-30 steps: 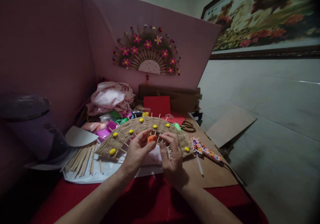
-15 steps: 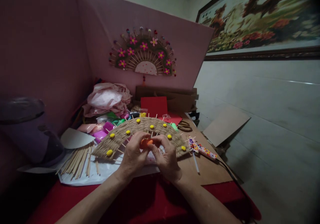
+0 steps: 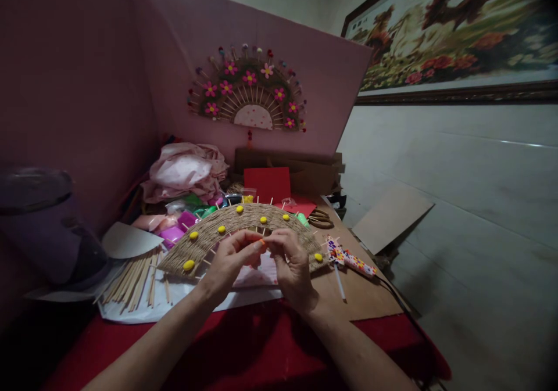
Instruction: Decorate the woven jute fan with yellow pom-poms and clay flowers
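Note:
Both hands are raised over the middle of the table, fingertips meeting. My left hand (image 3: 231, 260) and my right hand (image 3: 291, 266) pinch a small piece of orange modelling clay (image 3: 262, 241) between them; most of it is hidden by the fingers. Just behind lies a fan-shaped arc wound with twine (image 3: 250, 212), with thin sticks poking out along its edges. Several yellow clay dots (image 3: 188, 265) sit on the twine. Below the hands, part of a pale pink spotted piece (image 3: 257, 277) shows at the fan's base.
Left are loose wooden sticks (image 3: 131, 283) on white sheeting. Purple clay packs (image 3: 174, 235) and crumpled pink cloth (image 3: 187, 170) lie behind. To the right are scissors (image 3: 321, 219) and a flower-patterned glue gun (image 3: 355, 263) with a cord. A finished fan (image 3: 250, 92) hangs on the pink board.
The orange clay showed as a wider lump between the thumbs and fingers before; now only a small bit shows at the fingertips. The hands stay in nearly the same place.

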Motion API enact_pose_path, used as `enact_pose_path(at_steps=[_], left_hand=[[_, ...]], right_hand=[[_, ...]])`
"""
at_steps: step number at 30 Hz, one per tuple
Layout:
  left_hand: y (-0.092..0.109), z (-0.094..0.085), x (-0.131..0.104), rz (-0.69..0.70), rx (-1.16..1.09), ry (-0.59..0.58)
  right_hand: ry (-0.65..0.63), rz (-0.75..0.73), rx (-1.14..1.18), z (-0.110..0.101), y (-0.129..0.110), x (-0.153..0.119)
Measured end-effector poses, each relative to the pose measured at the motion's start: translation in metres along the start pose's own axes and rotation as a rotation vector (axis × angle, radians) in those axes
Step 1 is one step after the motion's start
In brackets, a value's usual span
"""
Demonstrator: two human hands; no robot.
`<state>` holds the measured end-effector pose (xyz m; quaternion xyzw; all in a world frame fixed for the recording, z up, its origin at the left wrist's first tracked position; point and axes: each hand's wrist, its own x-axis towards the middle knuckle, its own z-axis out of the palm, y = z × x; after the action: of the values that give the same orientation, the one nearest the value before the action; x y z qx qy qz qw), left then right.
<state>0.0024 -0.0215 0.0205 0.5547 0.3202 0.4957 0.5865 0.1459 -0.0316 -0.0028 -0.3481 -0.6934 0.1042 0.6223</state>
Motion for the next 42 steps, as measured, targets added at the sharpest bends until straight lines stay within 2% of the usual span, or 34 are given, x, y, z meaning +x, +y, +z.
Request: enact_pose_path(at_steps=[3,7,15,22,27,34,38,42], left_hand=[[-0.0023,-0.0028,0.0017,-0.024,-0.073,0.009],[-0.0036,-0.0049,0.0025,-0.065,-0.093,-0.04],[-0.0033,-0.0016,0.0013,-0.084,-0.091,-0.118],[-0.0026,-0.003,0.0032,-0.052,0.007,-0.041],[-0.0033,-0.0036,0.0022,0.001,0.081,0.0],[-0.0016,-0.0019,0.0016,0.039,0.109,0.019],[-0.0058,-0.0055,0.005,0.005,0.081,-0.002],[-0.0089,-0.0081,0.0082,-0.068,-0.046,-0.031]], right_hand=[[-0.05,-0.018,0.003,-0.0018,0.0006,0.0006],[-0.136,-0.074,0.02,-0.003,-0.0006,0.0016],[-0.057,-0.049,-0.029,-0.0034,-0.001,0.0019],[-0.109,0.021,0.019,-0.004,-0.0027,-0.0001],[-0.092,0.035,0.016,-0.0019,-0.0033,0.0],[-0.113,0.058,0.023,-0.0021,-0.0011,0.0006],[-0.13,0.037,0.022,-0.0028,-0.0039,0.0023],[-0.16,0.034,0.066,-0.004,-0.0054,0.0021]])
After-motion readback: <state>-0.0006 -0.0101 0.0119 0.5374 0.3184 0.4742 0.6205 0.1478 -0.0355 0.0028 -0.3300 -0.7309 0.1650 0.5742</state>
